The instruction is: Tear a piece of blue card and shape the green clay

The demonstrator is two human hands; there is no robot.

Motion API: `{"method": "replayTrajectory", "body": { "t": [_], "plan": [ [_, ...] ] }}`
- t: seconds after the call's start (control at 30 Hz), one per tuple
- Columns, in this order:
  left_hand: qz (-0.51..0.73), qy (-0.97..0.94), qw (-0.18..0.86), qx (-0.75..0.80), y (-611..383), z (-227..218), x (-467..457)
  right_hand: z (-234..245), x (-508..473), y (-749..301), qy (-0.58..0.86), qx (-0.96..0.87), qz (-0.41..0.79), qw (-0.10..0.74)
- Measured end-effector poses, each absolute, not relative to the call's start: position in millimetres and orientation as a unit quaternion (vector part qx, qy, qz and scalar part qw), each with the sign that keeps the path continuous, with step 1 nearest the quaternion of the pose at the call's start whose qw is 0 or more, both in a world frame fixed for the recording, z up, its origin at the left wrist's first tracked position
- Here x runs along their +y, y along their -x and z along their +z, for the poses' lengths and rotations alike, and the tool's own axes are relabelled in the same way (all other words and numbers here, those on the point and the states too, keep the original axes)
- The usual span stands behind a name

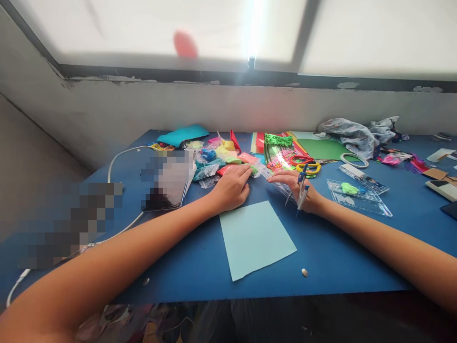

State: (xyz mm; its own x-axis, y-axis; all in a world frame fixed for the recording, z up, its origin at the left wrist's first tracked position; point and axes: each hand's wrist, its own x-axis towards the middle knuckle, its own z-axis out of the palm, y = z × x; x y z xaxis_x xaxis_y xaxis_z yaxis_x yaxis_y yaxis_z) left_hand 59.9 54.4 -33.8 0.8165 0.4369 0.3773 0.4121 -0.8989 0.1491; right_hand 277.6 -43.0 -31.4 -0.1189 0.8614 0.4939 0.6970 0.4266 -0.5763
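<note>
A pale blue square of paper (257, 240) lies turned at an angle on the blue table, with one slightly uneven edge. My left hand (233, 189) rests just beyond its upper left corner, fingers stretched out beside several plastic packets of coloured clay-like material (209, 169). To the right, my right hand (307, 193) holds a drawing compass (303, 189) with blue and silver parts, its legs pointing down. The index finger reaches out over a clear ruler (263, 170). Part of the ruler is hidden by this hand.
Red and yellow scissors (307, 167) lie behind my right hand, near coloured sheets (328, 148). Clear plastic cases (359, 197) and a white ring (354, 160) are at the right. A tablet-like device (167, 183), partly blurred, and a white cable (110, 164) occupy the left.
</note>
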Motion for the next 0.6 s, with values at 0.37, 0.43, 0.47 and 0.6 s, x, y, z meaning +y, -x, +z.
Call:
{"method": "replayTrajectory", "body": {
  "t": [0.37, 0.43, 0.47, 0.6],
  "plan": [
    [0.179, -0.933, 0.006, 0.312, -74, -33, 55, -28, -45, -275, 0.569, -0.666, 0.113, 0.47],
    [0.18, -0.932, -0.002, 0.313, -73, -32, 56, -26, -44, -276, 0.575, -0.658, 0.107, 0.475],
    [0.179, -0.933, -0.007, 0.313, -73, -32, 57, -24, -43, -278, 0.579, -0.653, 0.102, 0.478],
    [0.172, -0.936, -0.022, 0.308, -72, -30, 57, -1, -38, -304, 0.614, -0.617, 0.089, 0.485]
  ]
}}
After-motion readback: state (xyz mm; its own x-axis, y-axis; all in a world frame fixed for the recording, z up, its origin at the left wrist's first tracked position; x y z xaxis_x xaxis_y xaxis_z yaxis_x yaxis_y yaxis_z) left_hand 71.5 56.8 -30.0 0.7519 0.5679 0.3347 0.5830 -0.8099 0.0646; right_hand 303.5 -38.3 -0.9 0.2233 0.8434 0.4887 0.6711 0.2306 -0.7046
